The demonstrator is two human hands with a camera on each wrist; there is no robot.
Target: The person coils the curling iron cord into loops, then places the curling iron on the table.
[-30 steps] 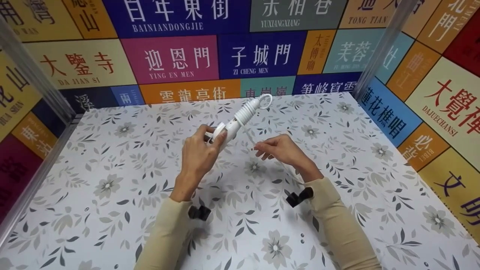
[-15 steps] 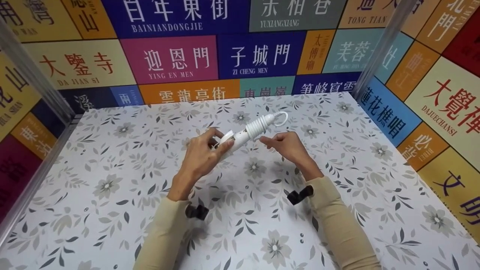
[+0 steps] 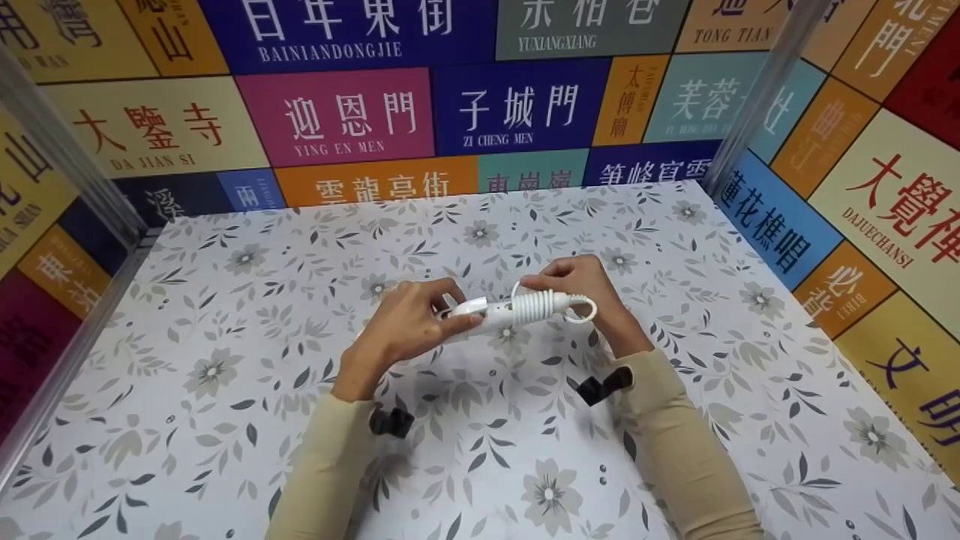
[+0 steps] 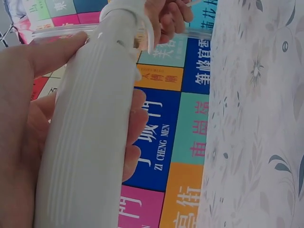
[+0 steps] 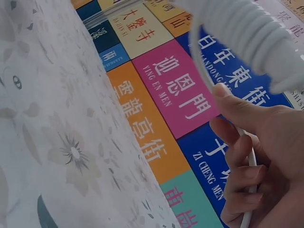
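Observation:
My left hand [image 3: 401, 321] holds a white corded appliance [image 3: 495, 321] with a long, rod-like body, level above the table. In the left wrist view its broad ridged body [image 4: 90, 128] lies between the thumb and the curled fingers. A small raised white lever [image 3: 471, 306] shows near the thumb. White cord coils [image 3: 532, 306] wrap the body's right end, where a thicker cord loop [image 3: 581, 309] sticks out. My right hand [image 3: 585, 279], just behind the coils, pinches the loose white cord [image 5: 205, 71] between thumb and forefinger. Its other fingers curl round the strand's lower part.
A white table [image 3: 300, 450] with a grey floral print lies below both hands. Colourful panels with lettering [image 3: 337, 116] stand along the back and sides, with clear corner strips [image 3: 761, 97]. Black wrist mounts [image 3: 604, 385] sit at the sleeve cuffs.
The appliance has swung from a steep tilt to nearly level, its coiled end coming down and toward me. My right hand has gone from below the coils to behind them with the cord.

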